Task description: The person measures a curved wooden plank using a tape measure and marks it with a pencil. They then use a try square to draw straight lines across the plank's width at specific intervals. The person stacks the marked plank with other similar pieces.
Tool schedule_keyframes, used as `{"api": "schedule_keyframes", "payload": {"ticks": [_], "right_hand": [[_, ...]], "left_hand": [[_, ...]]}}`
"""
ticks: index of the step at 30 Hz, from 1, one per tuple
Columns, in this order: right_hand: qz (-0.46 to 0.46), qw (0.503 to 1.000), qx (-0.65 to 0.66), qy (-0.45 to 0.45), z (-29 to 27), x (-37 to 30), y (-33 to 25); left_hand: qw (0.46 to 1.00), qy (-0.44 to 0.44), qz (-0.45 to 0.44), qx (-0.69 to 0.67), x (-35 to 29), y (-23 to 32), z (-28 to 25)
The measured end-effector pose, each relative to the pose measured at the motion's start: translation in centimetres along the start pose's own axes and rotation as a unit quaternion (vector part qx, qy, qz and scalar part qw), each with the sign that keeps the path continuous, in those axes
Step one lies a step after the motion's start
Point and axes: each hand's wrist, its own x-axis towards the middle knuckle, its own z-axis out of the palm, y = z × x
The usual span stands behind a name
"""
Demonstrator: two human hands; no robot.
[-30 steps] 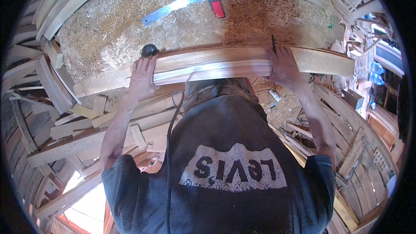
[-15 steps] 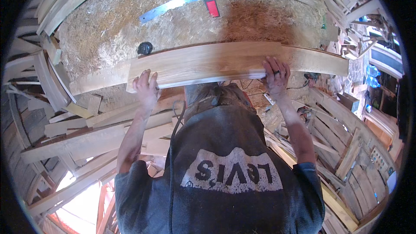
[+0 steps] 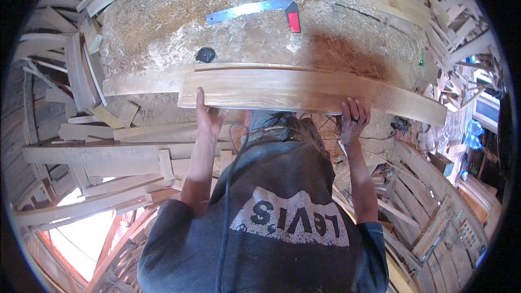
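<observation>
A wooden board lies crosswise in front of me, over a longer, paler plank that shows past both its ends. My left hand is closed on the near edge close to the left end, thumb on the top face, its other fingers hidden below. Toward the right end, my right hand grips the same edge with its fingers curled over the top; a dark ring is on one finger. Beyond the board lie a carpenter's square with a red-marked stock and a small round black object.
Sawdust and shavings cover the work surface, with a reddish-brown patch at its right. Stacked offcuts crowd the left side. A dark cord runs down over my shirt. Wooden slats and blue plastic bottles are at the right.
My left hand has gone from fingers over the top to thumb on top and fingers beneath. The board has tipped so its near edge face shows less. The whole view has shifted.
</observation>
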Motion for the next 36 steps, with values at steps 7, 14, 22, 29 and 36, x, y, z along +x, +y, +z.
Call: {"api": "schedule_keyframes", "payload": {"ticks": [7,14,22,29,36], "right_hand": [[0.221,0.964,0.148,-0.009,-5.5,-0.2,-2.6],[0.643,0.307,0.697,0.084,-3.5,-2.3,-1.3],[0.644,0.353,0.674,0.087,-3.1,1.3,-2.2],[0.659,0.372,0.649,0.079,-0.1,1.6,-1.3],[0.646,0.235,0.726,0.029,-6.0,4.2,-0.4]], "left_hand": [[1.0,0.024,0.011,0.013,1.9,-2.3,-2.7],[0.998,0.004,0.055,-0.041,1.1,-3.7,-2.7],[0.998,-0.002,0.041,-0.048,2.5,-1.8,-1.2],[0.998,0.01,0.04,-0.045,2.7,-0.6,0.2],[0.98,0.003,-0.088,-0.18,0.6,5.4,1.4]]}}
